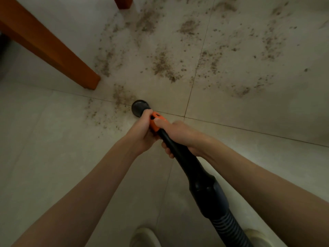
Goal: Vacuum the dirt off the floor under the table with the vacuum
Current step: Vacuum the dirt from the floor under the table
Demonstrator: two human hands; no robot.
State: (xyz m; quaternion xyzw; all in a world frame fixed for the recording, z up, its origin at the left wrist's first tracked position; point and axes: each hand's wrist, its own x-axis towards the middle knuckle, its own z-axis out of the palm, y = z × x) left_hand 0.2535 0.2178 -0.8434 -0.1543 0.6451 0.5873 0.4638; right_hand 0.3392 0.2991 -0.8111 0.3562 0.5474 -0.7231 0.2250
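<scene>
Plainly, most of the work lies ahead: brown crumbly dirt [163, 65] is scattered in patches across the pale tiled floor [53, 139], from just beside the nozzle out to the far right. The person's left hand [142, 132] has its fingers curled round the black vacuum wand with its orange collar [156, 122], near the round black nozzle [139, 108], which is at the floor next to the nearest patch of dirt. The right hand [179, 136] grips the same wand just behind, thumb laid along the orange collar. The black ribbed hose [226, 227] trails back between the two pale shoes [144, 237].

Several things could go wrong from here. The nozzle mouth is small against so wide a spread, so quick or widely spaced passes would likely leave strips of grit. Pushing the nozzle fast into a heap may shove crumbs ahead rather than lift them. The orange-brown wooden table leg [58, 52] stands close on the left; a sideways sweep could knock the wand against it, and dirt near its foot is easy to miss. The hose by the feet could snag a step forward. The thumb on the collar might shift a control there, though none is clearly visible.
</scene>
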